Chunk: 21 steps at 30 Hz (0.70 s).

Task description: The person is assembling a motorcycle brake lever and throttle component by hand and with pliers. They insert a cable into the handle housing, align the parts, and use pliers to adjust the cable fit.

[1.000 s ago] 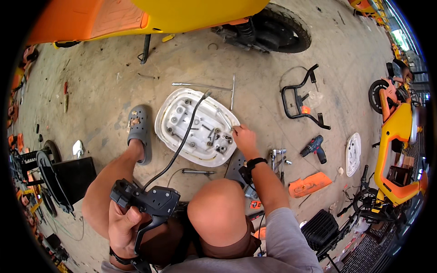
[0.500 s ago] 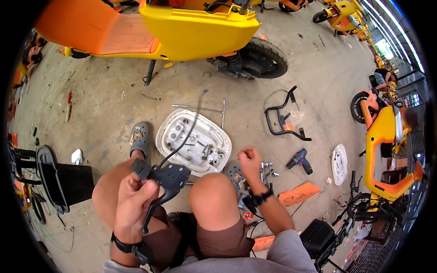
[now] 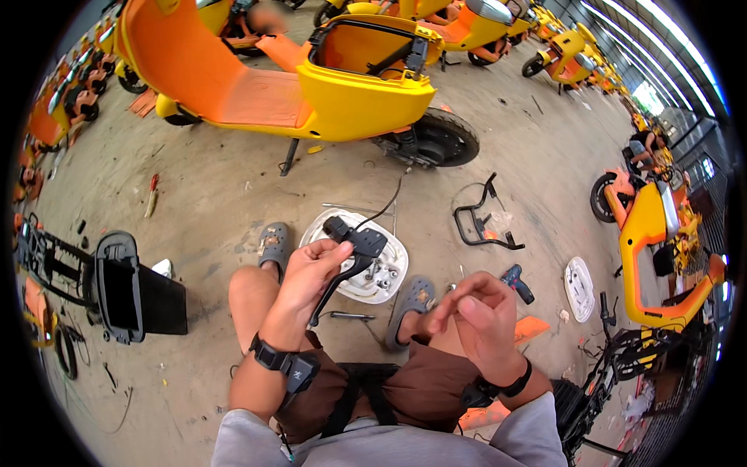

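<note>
My left hand (image 3: 311, 272) grips a black brake lever (image 3: 367, 243) with its mount, thumb on top. A dark cable runs from the mount away toward the floor. The lever's arm points down toward my lap. To the right, my right hand (image 3: 486, 323) is raised above my knee, fingers loosely bent and apart, with nothing seen in it. Beyond the lever, a white plastic tray (image 3: 400, 261) lies on the floor between my feet, with several bolts and small metal parts in it. The lever and my left hand cover part of the tray.
A cordless drill (image 3: 517, 283), a black tubular bracket (image 3: 467, 224) and a white panel (image 3: 578, 289) lie at right. A yellow scooter body (image 3: 366, 101) stands ahead, a black bin-like part (image 3: 159, 300) at left. Another scooter frame (image 3: 634, 265) stands at far right; a person crouches behind it.
My view has tilted up, showing more scooters. My left hand has moved the lever up and right, over the tray. My right hand has come nearer, its closed fingers now loosened.
</note>
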Each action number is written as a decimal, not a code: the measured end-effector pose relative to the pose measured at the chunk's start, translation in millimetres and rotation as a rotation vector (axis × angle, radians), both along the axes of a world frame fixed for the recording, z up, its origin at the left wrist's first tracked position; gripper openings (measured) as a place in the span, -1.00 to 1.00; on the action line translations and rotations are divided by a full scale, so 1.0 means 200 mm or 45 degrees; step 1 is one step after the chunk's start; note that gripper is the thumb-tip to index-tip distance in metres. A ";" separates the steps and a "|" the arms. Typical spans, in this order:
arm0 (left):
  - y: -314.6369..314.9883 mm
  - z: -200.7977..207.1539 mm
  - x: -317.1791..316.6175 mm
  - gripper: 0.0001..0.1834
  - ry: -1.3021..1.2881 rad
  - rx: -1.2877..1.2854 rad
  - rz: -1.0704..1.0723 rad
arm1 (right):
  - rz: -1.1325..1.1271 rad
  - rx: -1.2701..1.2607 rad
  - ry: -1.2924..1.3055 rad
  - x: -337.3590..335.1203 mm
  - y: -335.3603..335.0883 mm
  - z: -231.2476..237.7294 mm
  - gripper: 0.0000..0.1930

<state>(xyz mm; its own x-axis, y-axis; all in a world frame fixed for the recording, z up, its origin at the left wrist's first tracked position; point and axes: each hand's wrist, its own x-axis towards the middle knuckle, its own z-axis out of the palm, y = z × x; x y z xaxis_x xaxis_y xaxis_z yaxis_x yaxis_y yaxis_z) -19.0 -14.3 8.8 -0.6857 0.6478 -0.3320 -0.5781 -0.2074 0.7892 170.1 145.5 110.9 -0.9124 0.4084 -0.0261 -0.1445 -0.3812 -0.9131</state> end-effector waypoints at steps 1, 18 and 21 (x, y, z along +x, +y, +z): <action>-0.02 0.01 0.00 -0.79 -0.021 -0.006 0.015 | 0.153 -0.075 -0.001 -0.04 0.00 0.01 -0.87; 0.11 0.03 0.06 -0.81 -0.020 -0.094 -0.040 | -0.163 0.652 -0.052 -0.38 0.10 -0.50 -0.82; 0.12 -0.02 0.07 -0.77 -0.018 -0.195 -0.057 | -0.171 0.677 -0.170 -0.35 0.12 -0.53 -0.81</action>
<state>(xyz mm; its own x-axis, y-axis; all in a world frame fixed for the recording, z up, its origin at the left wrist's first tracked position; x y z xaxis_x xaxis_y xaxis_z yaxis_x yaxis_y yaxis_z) -5.5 8.9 5.6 -0.6521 0.6184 -0.4386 -0.5952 -0.0592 0.8014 100.0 169.0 4.0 -0.8542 0.5095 0.1035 -0.0300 0.1504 -0.9882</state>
